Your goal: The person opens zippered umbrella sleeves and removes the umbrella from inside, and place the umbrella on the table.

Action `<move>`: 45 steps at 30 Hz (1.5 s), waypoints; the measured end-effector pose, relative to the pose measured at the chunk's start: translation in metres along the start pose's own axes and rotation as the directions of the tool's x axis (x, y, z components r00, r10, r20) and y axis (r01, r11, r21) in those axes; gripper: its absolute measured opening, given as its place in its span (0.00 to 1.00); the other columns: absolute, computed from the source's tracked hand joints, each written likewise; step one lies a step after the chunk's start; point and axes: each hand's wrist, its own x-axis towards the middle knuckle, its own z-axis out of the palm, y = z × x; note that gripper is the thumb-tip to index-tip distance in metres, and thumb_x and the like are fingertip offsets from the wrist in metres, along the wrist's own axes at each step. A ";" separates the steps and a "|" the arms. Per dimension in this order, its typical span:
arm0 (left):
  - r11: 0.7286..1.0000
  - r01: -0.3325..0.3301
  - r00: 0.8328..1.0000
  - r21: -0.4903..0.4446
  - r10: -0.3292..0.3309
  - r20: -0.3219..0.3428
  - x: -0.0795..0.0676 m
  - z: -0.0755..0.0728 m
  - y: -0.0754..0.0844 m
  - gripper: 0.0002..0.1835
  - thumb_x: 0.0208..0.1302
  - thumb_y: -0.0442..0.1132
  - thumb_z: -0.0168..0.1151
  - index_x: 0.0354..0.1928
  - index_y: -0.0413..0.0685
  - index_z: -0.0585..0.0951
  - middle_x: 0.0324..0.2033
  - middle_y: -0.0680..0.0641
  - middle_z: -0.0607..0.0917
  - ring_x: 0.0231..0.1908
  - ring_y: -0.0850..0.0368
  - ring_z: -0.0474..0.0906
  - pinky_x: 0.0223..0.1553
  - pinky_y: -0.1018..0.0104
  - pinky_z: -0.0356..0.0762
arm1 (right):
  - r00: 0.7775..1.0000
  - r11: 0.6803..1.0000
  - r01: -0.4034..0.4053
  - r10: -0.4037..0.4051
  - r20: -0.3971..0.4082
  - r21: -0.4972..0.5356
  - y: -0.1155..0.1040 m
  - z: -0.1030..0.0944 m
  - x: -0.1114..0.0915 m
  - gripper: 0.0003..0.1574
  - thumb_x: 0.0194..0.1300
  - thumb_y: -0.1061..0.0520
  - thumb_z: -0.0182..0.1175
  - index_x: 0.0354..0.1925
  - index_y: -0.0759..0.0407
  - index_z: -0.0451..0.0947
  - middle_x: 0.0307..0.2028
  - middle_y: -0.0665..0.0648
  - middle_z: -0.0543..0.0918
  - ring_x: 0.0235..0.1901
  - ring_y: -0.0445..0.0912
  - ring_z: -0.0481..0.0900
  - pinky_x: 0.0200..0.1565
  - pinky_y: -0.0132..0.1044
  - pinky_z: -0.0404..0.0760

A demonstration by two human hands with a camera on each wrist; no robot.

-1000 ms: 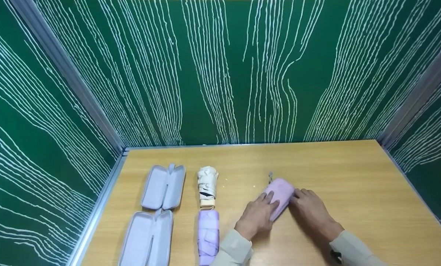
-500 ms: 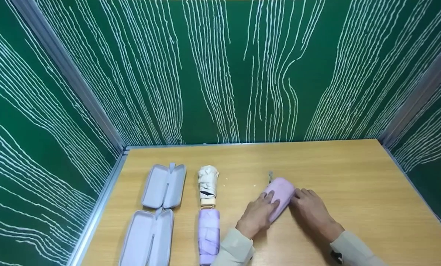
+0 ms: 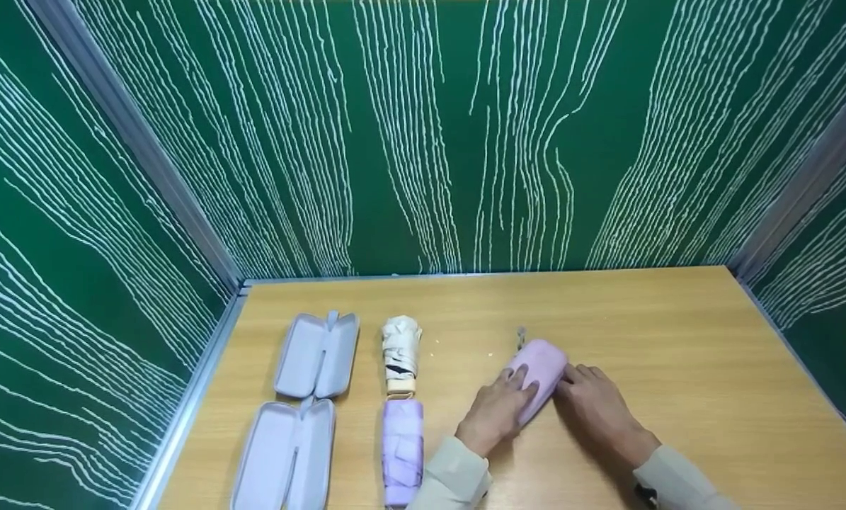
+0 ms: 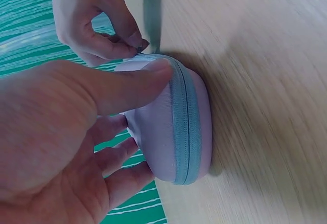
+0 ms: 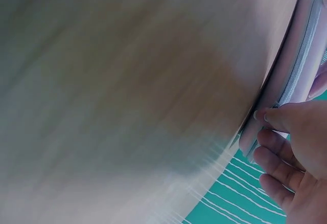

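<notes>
A lilac zippered case (image 3: 546, 360) lies on the table, set at a slant, with its zip fastened along the side that shows. My left hand (image 3: 493, 414) holds it from the left, fingers over its top. In the left wrist view, the left thumb (image 4: 148, 78) presses by the blue-grey zip (image 4: 186, 127). At the case's right side is my right hand (image 3: 599, 400). The right wrist view has its thumb and forefinger pinching at the zip, where a small dark bit of the zipper pull (image 5: 276, 105) shows; the fingertips mostly hide it.
Two grey-lavender hard cases, the far one (image 3: 301, 358) and the near one (image 3: 267, 453), lie opened out at the left. Beside them are a folded white umbrella (image 3: 398, 347) and a folded purple umbrella (image 3: 402, 446). Green walls (image 3: 408, 142) with white lines enclose the table (image 3: 663, 319).
Both hands and the lilac case keep nearly the same place. The whole head view has shifted very slightly.
</notes>
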 end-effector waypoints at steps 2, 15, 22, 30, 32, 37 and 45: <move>1.000 0.002 1.000 0.002 -0.002 0.004 0.000 0.000 0.001 0.37 0.50 0.44 0.70 0.64 0.64 0.68 0.66 0.51 0.63 0.63 0.54 0.60 0.46 0.60 0.75 | 1.000 1.000 0.005 -0.005 -0.001 0.004 0.000 0.000 -0.001 0.24 0.41 0.72 0.67 0.40 0.57 0.82 0.43 0.60 0.78 0.37 0.54 0.77 0.39 0.48 0.76; 0.998 0.051 0.998 -0.032 -0.050 0.034 0.001 0.000 0.007 0.40 0.49 0.40 0.70 0.66 0.62 0.66 0.68 0.49 0.60 0.65 0.50 0.59 0.50 0.57 0.73 | 0.999 0.998 0.053 -0.053 -0.002 0.036 -0.005 -0.001 -0.002 0.24 0.40 0.73 0.67 0.40 0.59 0.81 0.40 0.60 0.76 0.35 0.53 0.76 0.38 0.46 0.75; 0.996 0.075 0.997 0.042 -0.074 -0.029 0.004 0.005 0.015 0.39 0.47 0.44 0.72 0.65 0.59 0.68 0.65 0.47 0.64 0.62 0.51 0.63 0.41 0.61 0.77 | 0.997 0.996 0.068 -0.066 -0.029 0.063 -0.009 0.000 -0.004 0.28 0.38 0.73 0.67 0.42 0.60 0.81 0.43 0.61 0.77 0.36 0.55 0.76 0.37 0.47 0.76; 0.988 0.122 0.992 0.090 -0.118 -0.051 0.006 0.008 0.022 0.37 0.49 0.45 0.70 0.64 0.58 0.69 0.65 0.47 0.66 0.62 0.51 0.64 0.35 0.65 0.78 | 0.996 0.994 0.070 -0.065 -0.061 0.085 -0.012 -0.001 -0.005 0.29 0.40 0.73 0.67 0.44 0.59 0.81 0.42 0.61 0.79 0.34 0.54 0.77 0.34 0.46 0.76; 0.986 0.135 0.991 0.096 -0.131 -0.039 0.007 0.009 0.024 0.37 0.50 0.46 0.69 0.65 0.59 0.68 0.65 0.47 0.65 0.62 0.51 0.63 0.36 0.66 0.77 | 0.997 0.994 0.066 -0.061 -0.056 0.083 -0.013 -0.001 -0.005 0.28 0.40 0.73 0.67 0.44 0.60 0.81 0.42 0.61 0.79 0.33 0.54 0.76 0.34 0.46 0.76; 0.971 0.157 0.988 0.180 -0.157 -0.015 0.010 0.012 0.028 0.37 0.54 0.54 0.64 0.66 0.62 0.65 0.66 0.48 0.63 0.62 0.53 0.62 0.31 0.70 0.77 | 0.999 0.996 0.043 -0.043 -0.001 0.078 -0.016 -0.002 -0.007 0.27 0.42 0.72 0.67 0.44 0.58 0.82 0.42 0.61 0.80 0.35 0.55 0.77 0.38 0.47 0.76; 0.959 0.187 0.982 0.212 -0.180 -0.055 0.013 0.015 0.031 0.38 0.51 0.58 0.65 0.66 0.61 0.66 0.64 0.47 0.65 0.61 0.53 0.64 0.31 0.70 0.77 | 0.998 0.997 0.058 -0.058 0.000 0.052 -0.017 -0.002 -0.007 0.18 0.43 0.70 0.65 0.36 0.58 0.83 0.32 0.57 0.78 0.31 0.52 0.75 0.36 0.45 0.74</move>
